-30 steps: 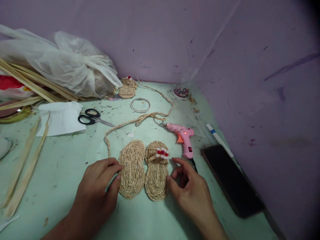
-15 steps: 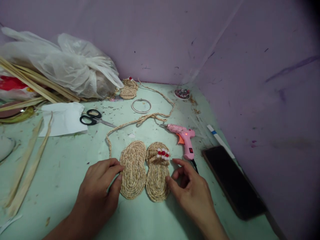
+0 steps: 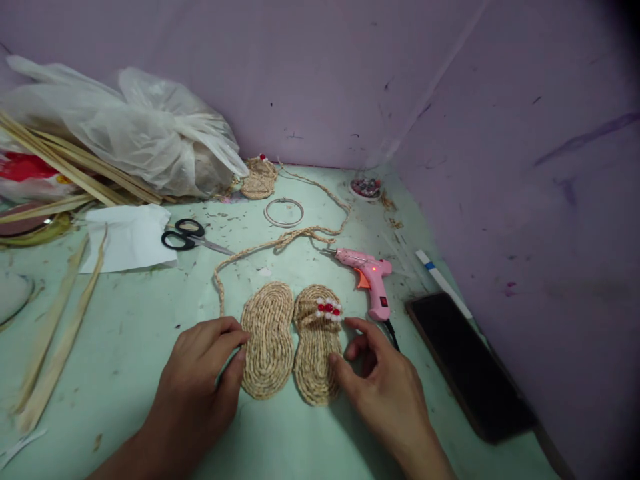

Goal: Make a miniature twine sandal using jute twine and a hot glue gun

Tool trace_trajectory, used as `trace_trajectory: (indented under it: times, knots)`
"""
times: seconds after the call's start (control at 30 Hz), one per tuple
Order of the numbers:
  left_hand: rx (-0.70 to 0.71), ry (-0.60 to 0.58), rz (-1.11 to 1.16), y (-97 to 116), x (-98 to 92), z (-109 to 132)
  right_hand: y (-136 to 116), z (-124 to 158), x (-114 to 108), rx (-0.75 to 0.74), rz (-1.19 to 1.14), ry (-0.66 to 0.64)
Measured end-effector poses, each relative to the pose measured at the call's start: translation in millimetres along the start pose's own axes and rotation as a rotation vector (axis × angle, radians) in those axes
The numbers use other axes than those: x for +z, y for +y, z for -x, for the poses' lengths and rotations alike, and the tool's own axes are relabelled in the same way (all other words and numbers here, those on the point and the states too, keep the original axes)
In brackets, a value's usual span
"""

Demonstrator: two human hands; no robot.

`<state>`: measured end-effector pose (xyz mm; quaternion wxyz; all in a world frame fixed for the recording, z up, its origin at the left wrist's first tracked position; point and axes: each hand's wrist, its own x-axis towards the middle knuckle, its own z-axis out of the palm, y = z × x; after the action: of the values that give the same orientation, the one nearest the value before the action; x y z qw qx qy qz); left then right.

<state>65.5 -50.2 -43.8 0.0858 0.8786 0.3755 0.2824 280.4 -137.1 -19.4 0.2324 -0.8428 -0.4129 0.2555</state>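
Note:
Two small woven straw soles lie side by side on the table. The left sole [image 3: 267,343] is bare; the right one is a sandal [image 3: 319,370] with a strap bearing red and white beads [image 3: 329,308]. My left hand [image 3: 203,367] is closed at the left sole's outer edge, thumb and forefinger against it. At the sandal's right side, my right hand [image 3: 383,373] keeps its thumb on the edge and its forefinger by the strap, with a gap between them. A braided cord [image 3: 255,249] runs down behind my left hand, where its end is hidden.
A pink glue gun [image 3: 367,277] with a lit red light lies behind the sandal. Right of it is a phone [image 3: 470,367]. Scissors [image 3: 193,237], white paper [image 3: 127,240], a metal ring [image 3: 284,212], a bead dish [image 3: 365,189] and a plastic bag [image 3: 165,133] lie farther back.
The view has shifted very slightly. A thin gap between the lower parts of the sole and the sandal looks a little wider. Both hands keep nearly the same pose.

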Motion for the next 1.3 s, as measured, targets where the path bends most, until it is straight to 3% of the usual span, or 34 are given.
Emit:
trace_trajectory:
  times: [0.77, 1.07, 1.3]
  knots:
    - [0.009, -0.010, -0.009, 1.2, -1.7, -3.7, -8.4, -0.9, -2.1, 0.082, 0.063, 0.010]
    - [-0.078, -0.044, -0.040, 6.7, -1.5, -6.2, -4.9, -1.8, -2.8, 0.039, 0.064, 0.066]
    - [-0.067, -0.026, -0.024, 10.3, -1.3, -7.4, -1.4, -0.7, -0.9, -0.005, 0.076, 0.120]
